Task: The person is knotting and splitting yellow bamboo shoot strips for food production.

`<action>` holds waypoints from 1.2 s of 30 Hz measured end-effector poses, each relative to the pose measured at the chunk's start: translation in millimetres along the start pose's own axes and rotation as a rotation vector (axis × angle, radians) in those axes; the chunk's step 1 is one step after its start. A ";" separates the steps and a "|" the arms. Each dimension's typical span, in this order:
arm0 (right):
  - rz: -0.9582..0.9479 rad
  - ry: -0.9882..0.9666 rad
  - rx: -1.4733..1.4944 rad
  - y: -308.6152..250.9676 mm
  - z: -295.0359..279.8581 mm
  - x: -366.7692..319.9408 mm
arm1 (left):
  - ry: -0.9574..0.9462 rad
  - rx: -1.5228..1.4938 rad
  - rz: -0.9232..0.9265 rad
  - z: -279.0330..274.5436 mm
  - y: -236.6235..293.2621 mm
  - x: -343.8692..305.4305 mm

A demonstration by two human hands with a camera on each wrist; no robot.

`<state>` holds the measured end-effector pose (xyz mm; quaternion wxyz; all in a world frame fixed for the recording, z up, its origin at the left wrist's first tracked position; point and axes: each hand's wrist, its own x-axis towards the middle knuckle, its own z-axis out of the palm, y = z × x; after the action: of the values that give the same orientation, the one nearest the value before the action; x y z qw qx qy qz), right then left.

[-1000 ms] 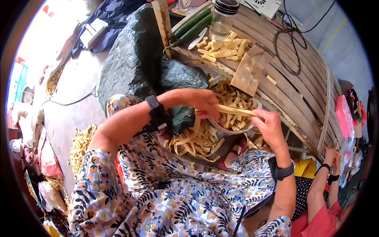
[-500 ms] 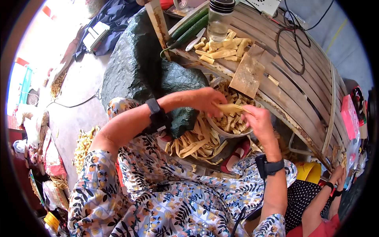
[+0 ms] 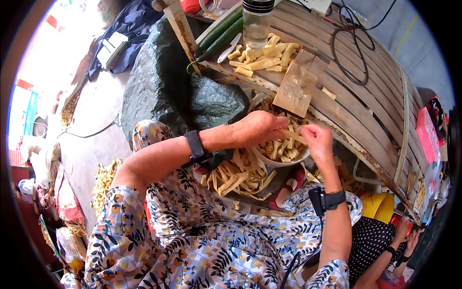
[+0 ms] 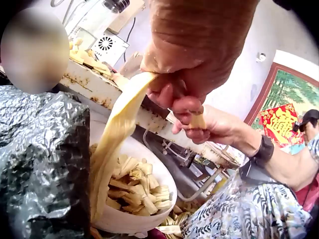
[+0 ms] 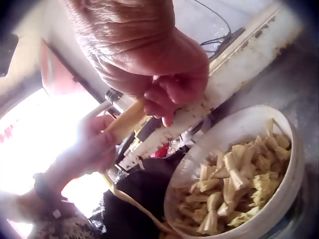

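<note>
My left hand (image 3: 257, 129) grips a pale yellow, flat vegetable strip (image 4: 122, 112), its long end hanging beside the white tub (image 4: 162, 172). My right hand (image 3: 318, 140) pinches the same strip a short way off, and a short piece of it spans the gap between both hands above the tub. In the right wrist view the right hand (image 5: 162, 74) has its fingers curled at the strip's end. Folded and knotted pale yellow pieces (image 5: 227, 184) fill much of the tub. Long loose strips (image 3: 236, 176) lie on the floor beside it.
A dark green plastic sheet (image 3: 154, 91) bulges left of the tub. On the slatted wooden table (image 3: 356, 103) are a small wooden board (image 3: 298, 89), yellow pieces (image 3: 264, 58), a glass jar (image 3: 256, 29), cucumbers (image 3: 224, 36) and a cable. Another person's hands (image 3: 404, 238) show at the lower right.
My hands have come closer together; the strip, stretched straight between them a second ago, now spans a shorter gap. The other person's hands have moved down and apart.
</note>
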<state>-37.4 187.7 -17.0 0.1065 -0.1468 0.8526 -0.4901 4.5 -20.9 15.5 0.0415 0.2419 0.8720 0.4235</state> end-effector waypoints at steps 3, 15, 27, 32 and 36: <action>0.030 -0.109 -0.289 -15.8 0.4 -14.5 | -0.120 0.098 0.122 -13.5 -8.8 6.0; -0.118 -0.347 0.478 -49.3 -8.1 -7.5 | -0.403 -1.383 -0.345 9.7 -19.6 24.4; -0.292 -0.194 0.117 -54.6 0.6 -11.6 | -0.478 -1.678 -0.237 40.9 -25.2 12.1; -0.430 0.354 -0.285 -54.3 7.2 -5.5 | 0.133 -1.224 -0.434 24.0 -14.1 23.4; -0.139 0.196 -0.036 -43.3 11.6 2.7 | 0.373 -0.728 -0.334 10.7 7.5 26.1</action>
<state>-29.8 156.8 14.6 -0.0144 -0.1589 0.8553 -0.4930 -12.6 2.6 17.9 0.0338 -0.0135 0.6858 0.7268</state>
